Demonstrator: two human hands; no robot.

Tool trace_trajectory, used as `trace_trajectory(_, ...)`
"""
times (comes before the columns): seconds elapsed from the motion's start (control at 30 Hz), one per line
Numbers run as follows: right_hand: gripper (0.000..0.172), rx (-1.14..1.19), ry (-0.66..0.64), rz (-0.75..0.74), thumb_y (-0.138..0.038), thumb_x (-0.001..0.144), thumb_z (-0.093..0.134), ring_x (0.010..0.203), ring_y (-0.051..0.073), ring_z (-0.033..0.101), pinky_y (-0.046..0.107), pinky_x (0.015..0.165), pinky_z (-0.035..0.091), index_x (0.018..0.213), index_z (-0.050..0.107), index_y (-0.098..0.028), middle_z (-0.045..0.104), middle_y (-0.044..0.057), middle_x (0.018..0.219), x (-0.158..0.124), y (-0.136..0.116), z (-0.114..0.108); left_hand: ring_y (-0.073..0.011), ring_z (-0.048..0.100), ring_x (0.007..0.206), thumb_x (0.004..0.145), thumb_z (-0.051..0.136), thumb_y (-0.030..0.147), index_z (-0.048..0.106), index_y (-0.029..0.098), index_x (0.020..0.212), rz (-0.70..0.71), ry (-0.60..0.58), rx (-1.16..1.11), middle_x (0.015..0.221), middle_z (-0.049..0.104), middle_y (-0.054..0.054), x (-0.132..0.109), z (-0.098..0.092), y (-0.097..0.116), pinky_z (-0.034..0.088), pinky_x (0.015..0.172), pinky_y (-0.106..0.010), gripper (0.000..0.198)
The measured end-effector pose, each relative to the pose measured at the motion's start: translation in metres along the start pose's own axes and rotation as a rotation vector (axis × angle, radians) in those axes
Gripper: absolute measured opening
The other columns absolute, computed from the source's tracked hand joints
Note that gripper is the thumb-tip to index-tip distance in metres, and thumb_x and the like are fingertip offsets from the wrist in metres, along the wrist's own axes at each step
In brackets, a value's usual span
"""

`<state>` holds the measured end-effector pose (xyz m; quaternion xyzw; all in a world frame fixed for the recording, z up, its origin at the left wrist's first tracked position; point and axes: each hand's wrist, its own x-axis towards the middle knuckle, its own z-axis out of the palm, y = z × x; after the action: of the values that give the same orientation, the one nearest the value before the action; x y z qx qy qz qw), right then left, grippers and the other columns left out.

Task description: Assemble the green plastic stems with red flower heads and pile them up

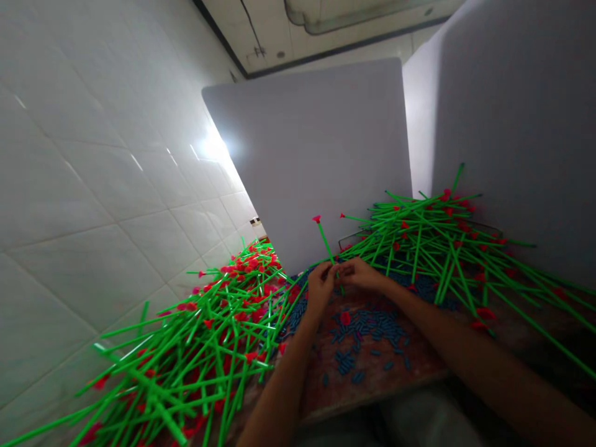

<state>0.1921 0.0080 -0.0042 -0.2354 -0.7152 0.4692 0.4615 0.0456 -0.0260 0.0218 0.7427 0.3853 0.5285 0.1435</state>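
A thin green stick with a red suction-cup-like tip (325,239) stands tilted in front of me, its red end up. My left hand (320,284) pinches it from the left, fingers curled. From the right, my right hand (359,274) closes its fingertips on the same stick, close to the left fingers. A short piece of green shows below the fingers. Any small part between the fingertips is too blurred to make out. Under the hands, small blue cylindrical pieces (372,326) lie scattered on a worn reddish board (321,397), with a loose red cup (345,318) among them.
A large heap of green sticks with red tips (205,347) fills the left side against a tiled wall (93,186). Another pile of green sticks (428,236) lies at the right. Pale upright panels (321,149) stand behind the board.
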Motion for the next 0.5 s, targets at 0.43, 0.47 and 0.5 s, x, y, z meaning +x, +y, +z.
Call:
trace_trajectory(0.43,0.036,-0.052,-0.04,0.001,-0.041,0.058,0.076,0.06,0.013,0.058,0.023,0.058,0.045,0.069,0.06,-0.011,0.063,0.002,0.065,-0.0055,-0.0015,-0.0076,-0.0112,0.05,0.063,0.084,0.052,0.041,0.063,0.015,0.065,0.027,0.017,-0.029,0.064,0.056,0.0,-0.0044,0.0095,0.0033,0.037,0.059,-0.021,0.034)
trace_trajectory(0.47,0.036,-0.05,-0.036,0.004,-0.041,0.058,0.076,0.061,0.014,0.059,0.023,0.059,0.046,0.07,0.061,-0.011,0.064,0.002,0.067,-0.0058,-0.0019,-0.0069,-0.0111,0.049,0.063,0.084,0.052,0.042,0.063,0.015,0.065,0.02,0.019,-0.031,0.063,0.056,0.0,-0.0047,0.0093,0.0038,0.037,0.059,-0.021,0.035)
trace_trajectory(0.5,0.036,-0.052,-0.03,0.007,-0.042,0.058,0.076,0.062,0.014,0.059,0.023,0.059,0.046,0.07,0.061,-0.011,0.064,0.003,0.067,-0.0062,-0.0021,-0.0058,-0.0109,0.049,0.062,0.083,0.052,0.042,0.063,0.015,0.064,0.014,0.023,-0.031,0.062,0.055,0.0,-0.0049,0.0087,0.0043,0.037,0.058,-0.021,0.035)
